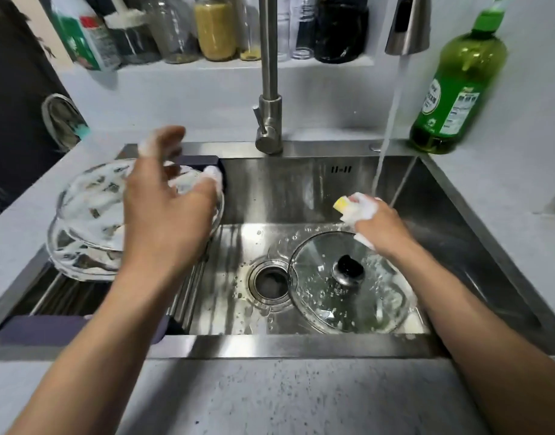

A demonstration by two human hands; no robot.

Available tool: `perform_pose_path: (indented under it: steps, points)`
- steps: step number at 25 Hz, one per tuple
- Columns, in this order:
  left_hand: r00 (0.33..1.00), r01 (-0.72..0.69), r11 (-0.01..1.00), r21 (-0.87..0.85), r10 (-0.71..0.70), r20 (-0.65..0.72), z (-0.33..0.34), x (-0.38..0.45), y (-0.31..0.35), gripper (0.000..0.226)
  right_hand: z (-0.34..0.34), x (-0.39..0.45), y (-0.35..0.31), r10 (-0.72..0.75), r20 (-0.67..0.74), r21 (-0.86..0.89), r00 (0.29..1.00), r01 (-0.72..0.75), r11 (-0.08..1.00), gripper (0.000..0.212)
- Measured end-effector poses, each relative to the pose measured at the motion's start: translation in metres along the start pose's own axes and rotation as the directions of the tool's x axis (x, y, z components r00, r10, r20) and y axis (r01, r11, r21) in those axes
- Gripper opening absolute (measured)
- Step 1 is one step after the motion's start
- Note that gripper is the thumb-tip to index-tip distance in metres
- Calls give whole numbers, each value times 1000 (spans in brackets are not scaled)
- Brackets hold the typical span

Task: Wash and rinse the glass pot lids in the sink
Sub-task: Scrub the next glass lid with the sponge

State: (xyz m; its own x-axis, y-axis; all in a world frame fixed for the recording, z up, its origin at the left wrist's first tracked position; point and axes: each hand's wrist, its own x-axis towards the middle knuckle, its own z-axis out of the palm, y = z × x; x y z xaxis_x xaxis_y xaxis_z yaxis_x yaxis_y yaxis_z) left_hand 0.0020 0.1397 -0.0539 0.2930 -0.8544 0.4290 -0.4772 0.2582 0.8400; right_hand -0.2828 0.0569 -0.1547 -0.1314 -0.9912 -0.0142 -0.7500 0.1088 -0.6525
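- The left hand [166,208] hovers over two soapy glass lids [91,221] stacked at the left end of the sink [301,345]. Its fingers are spread and relaxed with foam on the tips, and they grasp nothing; whether they touch the top lid cannot be told.
- The two soapy lids lie one on the other on a drying rack [191,293] of metal rods laid across the left part of the sink. Both are streaked with white foam.
- The right hand [376,224] is curled round a sponge [348,206], yellow at one end and covered in foam. It holds the sponge above the far edge of a third lid.
- That third glass lid [348,296] lies flat on the sink floor at the right, knob [348,267] up, wet and dotted with suds. Its left edge lies over the edge of the drain [270,282].
- Water [392,114] runs from the spray head [408,26] at the top right and falls just behind the right hand.
- The tap's upright pipe [268,73] stands at the back middle of the sink.
- A green bottle [455,86] stands on the counter [270,400] at the sink's back right corner.
- Jars and bottles [213,29] line a shelf behind the tap.
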Motion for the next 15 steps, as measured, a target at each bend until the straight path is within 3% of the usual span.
perform_pose_path:
  steps: [1, 3, 5, 7, 9, 12, 13, 15]
  points:
    - [983, 69, 994, -83, -54, 175, 26, -2, 10, 53, 0, 3, 1, 19, 25, -32, 1000, -18, 999, 36]
    - [840, 329, 935, -134, -225, 494, 77, -5, 15, 42, 3, 6, 6, 43, 79, -63, 996, -38, 997, 39]
    - [645, 648, 742, -172, -414, 643, 108, -9, 3, 15, 11, 8, 10, 36, 104, -77, 994, -28, 997, 36]
    - [500, 831, 528, -177, -566, 655, 123, -8, -15, 4, 20, 12, 12, 28, 131, -111, 991, -14, 994, 27]
    - [449, 875, 447, -186, -608, 654, 127, -5, -32, 7, 30, 21, 11, 34, 228, -235, 973, 21, 972, 30]
    - [481, 872, 393, -291, -582, 655, 125, -1, -43, 4, 44, 32, 17, 126, 484, -568, 866, 201, 798, 51]
    - [497, 865, 391, -314, -584, 642, 125, 2, -43, 2, 47, 33, 22, 166, 539, -624, 826, 260, 737, 58]
    - [487, 871, 393, -296, -600, 635, 126, 2, -41, 2, 51, 32, 33, 204, 576, -639, 792, 280, 717, 74]
